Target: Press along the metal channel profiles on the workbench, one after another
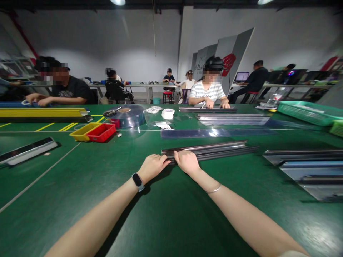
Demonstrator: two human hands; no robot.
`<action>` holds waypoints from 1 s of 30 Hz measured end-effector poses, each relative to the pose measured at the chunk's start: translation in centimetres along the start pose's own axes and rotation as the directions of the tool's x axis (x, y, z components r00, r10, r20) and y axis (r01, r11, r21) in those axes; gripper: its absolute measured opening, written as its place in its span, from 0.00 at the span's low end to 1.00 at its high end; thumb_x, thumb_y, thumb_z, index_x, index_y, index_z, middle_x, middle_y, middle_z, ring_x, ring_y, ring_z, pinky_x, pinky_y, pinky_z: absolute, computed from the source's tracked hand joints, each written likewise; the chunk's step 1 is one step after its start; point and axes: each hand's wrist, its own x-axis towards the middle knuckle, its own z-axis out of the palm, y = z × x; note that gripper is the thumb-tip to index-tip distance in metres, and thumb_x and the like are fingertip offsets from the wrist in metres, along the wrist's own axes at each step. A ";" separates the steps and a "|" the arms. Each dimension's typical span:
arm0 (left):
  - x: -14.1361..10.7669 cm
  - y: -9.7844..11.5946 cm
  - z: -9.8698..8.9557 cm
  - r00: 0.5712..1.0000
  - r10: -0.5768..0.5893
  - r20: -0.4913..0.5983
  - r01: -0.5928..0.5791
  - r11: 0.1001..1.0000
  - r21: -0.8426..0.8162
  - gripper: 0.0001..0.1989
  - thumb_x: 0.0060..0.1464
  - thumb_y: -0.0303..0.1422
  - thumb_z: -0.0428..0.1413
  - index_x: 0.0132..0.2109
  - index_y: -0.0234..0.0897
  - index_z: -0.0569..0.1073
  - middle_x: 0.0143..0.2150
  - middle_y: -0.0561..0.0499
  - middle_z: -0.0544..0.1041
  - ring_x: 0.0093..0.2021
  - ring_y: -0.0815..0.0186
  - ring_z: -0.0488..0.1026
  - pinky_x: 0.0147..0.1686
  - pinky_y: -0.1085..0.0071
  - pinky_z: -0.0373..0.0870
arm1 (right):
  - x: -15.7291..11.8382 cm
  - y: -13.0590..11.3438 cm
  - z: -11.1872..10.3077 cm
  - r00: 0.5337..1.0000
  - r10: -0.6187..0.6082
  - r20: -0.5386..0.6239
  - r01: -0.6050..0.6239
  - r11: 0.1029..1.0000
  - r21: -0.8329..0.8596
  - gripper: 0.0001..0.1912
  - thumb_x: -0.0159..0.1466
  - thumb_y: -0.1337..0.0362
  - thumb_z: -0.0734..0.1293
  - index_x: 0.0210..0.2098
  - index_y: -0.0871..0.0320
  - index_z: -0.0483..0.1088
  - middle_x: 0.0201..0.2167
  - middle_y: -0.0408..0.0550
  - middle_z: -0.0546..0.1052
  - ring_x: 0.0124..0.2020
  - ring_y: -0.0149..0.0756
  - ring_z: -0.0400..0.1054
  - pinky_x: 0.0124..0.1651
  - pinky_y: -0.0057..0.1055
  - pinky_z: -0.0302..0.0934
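A long dark metal profile [219,150] with a grooved, shiny surface lies on the green table, running off to the right. At its left end, my left hand [154,167] is closed with thumb and fingers on the edge. Just to the right of it, my right hand [187,161] is wrapped over the same profile, its fingers mostly hidden behind it. Beyond the profile lies a clear plastic strip [193,133], apart from both hands.
More metal profiles [311,167] lie at the right. Left of centre stand a red bin [102,132], a yellow bin [83,132] and a clear film roll [131,116]. Across the table, a person [207,89] handles another profile. A green basket [308,112] sits far right.
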 end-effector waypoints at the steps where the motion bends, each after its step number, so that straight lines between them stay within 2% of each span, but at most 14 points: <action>1: 0.0 0.0 0.0 1.000 0.003 0.001 -0.003 1.000 0.003 0.14 0.59 0.38 0.42 0.37 0.35 0.66 0.28 0.49 0.73 0.30 0.66 0.70 0.32 0.69 0.62 | 0.0 -0.1 -0.1 1.000 -0.022 0.005 0.022 1.000 0.015 0.23 0.65 0.59 0.50 0.22 0.61 0.67 0.21 0.49 0.71 0.25 0.31 0.63 0.32 0.28 0.47; 6: 0.1 0.2 -0.1 1.000 -0.003 -0.007 0.002 1.000 -0.019 0.13 0.59 0.38 0.41 0.36 0.35 0.66 0.27 0.49 0.73 0.30 0.65 0.70 0.32 0.68 0.62 | 0.0 -0.7 -0.8 0.982 -0.183 0.045 0.176 0.974 0.142 0.22 0.66 0.58 0.50 0.27 0.60 0.69 0.26 0.48 0.73 0.32 0.30 0.64 0.37 0.26 0.48; 11: 0.0 0.3 -0.3 0.999 -0.031 0.006 0.032 0.998 -0.058 0.11 0.58 0.37 0.43 0.36 0.35 0.65 0.28 0.49 0.72 0.30 0.65 0.70 0.33 0.68 0.64 | 0.2 -1.0 -0.7 0.989 -0.130 0.068 0.121 0.985 0.122 0.25 0.64 0.50 0.51 0.26 0.60 0.69 0.25 0.49 0.73 0.31 0.31 0.64 0.36 0.27 0.49; 16: -0.2 0.3 -0.6 0.999 -0.048 0.016 0.050 0.992 -0.113 0.09 0.55 0.35 0.46 0.41 0.36 0.64 0.30 0.49 0.72 0.33 0.65 0.70 0.35 0.69 0.65 | 0.1 -0.8 -0.7 0.995 -0.082 0.056 0.076 0.993 0.092 0.29 0.58 0.42 0.54 0.25 0.61 0.70 0.24 0.51 0.72 0.30 0.33 0.65 0.35 0.27 0.49; 23: -0.2 0.3 -0.9 0.993 -0.104 0.047 0.110 0.982 -0.156 0.10 0.53 0.35 0.48 0.42 0.36 0.63 0.34 0.49 0.71 0.36 0.65 0.69 0.38 0.67 0.65 | 0.0 -1.2 -1.0 0.998 -0.009 0.058 0.005 0.998 0.065 0.29 0.56 0.41 0.54 0.25 0.61 0.69 0.22 0.50 0.72 0.29 0.34 0.65 0.35 0.28 0.50; 30: -0.1 0.1 -1.0 0.994 -0.101 0.050 0.109 0.976 -0.187 0.10 0.53 0.34 0.50 0.42 0.37 0.63 0.36 0.49 0.71 0.38 0.64 0.68 0.40 0.66 0.64 | 0.8 -0.8 -1.6 0.989 -0.055 0.141 0.054 0.998 0.010 0.31 0.55 0.38 0.53 0.25 0.61 0.69 0.26 0.49 0.71 0.29 0.33 0.65 0.30 0.27 0.50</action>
